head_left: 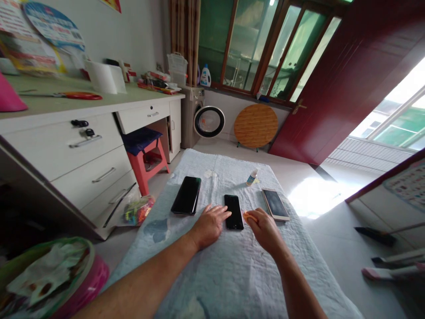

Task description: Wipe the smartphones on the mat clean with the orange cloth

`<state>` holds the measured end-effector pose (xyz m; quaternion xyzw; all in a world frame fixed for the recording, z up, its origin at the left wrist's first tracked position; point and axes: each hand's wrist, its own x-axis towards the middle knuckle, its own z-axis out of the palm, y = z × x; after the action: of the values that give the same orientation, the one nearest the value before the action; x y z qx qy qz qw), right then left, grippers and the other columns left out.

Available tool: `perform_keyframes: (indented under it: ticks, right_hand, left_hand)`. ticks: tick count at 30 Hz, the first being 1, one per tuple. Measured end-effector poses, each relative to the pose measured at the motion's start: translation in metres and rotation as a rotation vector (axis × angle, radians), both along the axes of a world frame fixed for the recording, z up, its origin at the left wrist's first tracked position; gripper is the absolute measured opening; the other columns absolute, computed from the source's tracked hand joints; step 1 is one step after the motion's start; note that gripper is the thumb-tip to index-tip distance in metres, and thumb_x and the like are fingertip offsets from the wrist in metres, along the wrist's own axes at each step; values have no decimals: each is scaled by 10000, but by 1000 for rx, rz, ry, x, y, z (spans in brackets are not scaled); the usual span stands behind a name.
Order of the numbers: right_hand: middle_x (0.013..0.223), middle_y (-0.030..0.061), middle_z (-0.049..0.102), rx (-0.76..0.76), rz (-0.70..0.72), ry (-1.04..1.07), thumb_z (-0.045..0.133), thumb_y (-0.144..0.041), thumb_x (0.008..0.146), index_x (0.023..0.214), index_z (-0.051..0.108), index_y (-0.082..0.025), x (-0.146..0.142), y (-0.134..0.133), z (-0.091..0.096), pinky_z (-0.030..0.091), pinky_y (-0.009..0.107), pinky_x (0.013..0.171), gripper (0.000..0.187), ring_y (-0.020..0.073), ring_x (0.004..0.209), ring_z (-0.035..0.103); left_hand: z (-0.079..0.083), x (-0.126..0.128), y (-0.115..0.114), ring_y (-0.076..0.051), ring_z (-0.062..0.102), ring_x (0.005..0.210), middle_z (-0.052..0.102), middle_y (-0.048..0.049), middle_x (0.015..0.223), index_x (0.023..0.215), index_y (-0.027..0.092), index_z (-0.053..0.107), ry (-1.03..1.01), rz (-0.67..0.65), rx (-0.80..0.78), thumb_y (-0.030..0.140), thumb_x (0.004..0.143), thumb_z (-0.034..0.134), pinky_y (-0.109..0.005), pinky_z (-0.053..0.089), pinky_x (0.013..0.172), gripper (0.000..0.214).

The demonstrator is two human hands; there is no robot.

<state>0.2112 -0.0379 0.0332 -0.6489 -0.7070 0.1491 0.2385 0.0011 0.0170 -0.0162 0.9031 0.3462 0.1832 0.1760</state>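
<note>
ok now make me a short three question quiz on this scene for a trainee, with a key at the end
1. Multiple choice. What does the right hand hold?
a) a white bottle
b) a small orange item
c) a pair of scissors

2. True or false: the round door of the washing machine is shut.

3. Fill in the blank. The left hand reaches over the edge of the middle phone; the pale-framed phone lies to that phone's ____, as the wearer sees it.

Key:
1. b
2. False: the round door stands open.
3. right
</note>
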Motion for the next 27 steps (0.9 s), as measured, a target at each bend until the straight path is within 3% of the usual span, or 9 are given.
perform_keyframes:
  ticks: [4, 10, 16, 21, 27]
  right_hand:
    - [786, 53, 652, 47, -116, -39, 442, -269, 890, 840, 701, -193, -10, 16, -11, 375, 251, 711, 275, 176, 780, 587]
    - [841, 66, 688, 66, -178, -12, 418, -259, 889, 842, 697, -190, -26, 19, -35, 377, 261, 740, 292, 189, 822, 608]
    - [836, 56, 699, 92, -243, 177, 454, -297, 854, 841, 704, -195, -29, 17, -36, 397, 260, 728, 270, 190, 803, 611]
    - [759, 31, 701, 59, -308, 408, 479, -336, 827, 841, 712, -191, -25, 17, -39, 412, 260, 652, 275, 186, 713, 617]
    - [805, 58, 713, 175, -322, 615, 541, -395, 811, 930, 701, -156, -27, 16, -39, 475, 277, 682, 311, 199, 743, 638]
  left_hand:
    - [4, 0, -2, -205, 482, 1251, 551, -74, 1349, 1318, 189, 504, -85, 39, 19, 28, 764, 436, -427, 289, 1122, 580]
    - [5, 2, -5, -241, 558, 1072, 650, -62, 1091, 1116, 196, 619, -83, 72, 63, 223, 866, 545, -442, 342, 1061, 262]
    - [7, 4, -9, -287, 531, 1113, 622, -91, 1174, 1170, 179, 594, -63, 54, 59, 488, 806, 657, -472, 339, 1057, 481]
    - [8, 6, -10, -307, 524, 1135, 613, -106, 1200, 1182, 174, 592, -38, 58, 46, 542, 759, 691, -477, 347, 1051, 569]
    - [7, 6, -8, -321, 540, 1120, 618, -130, 1189, 1221, 164, 557, -79, 48, 21, 576, 763, 672, -483, 393, 1004, 627]
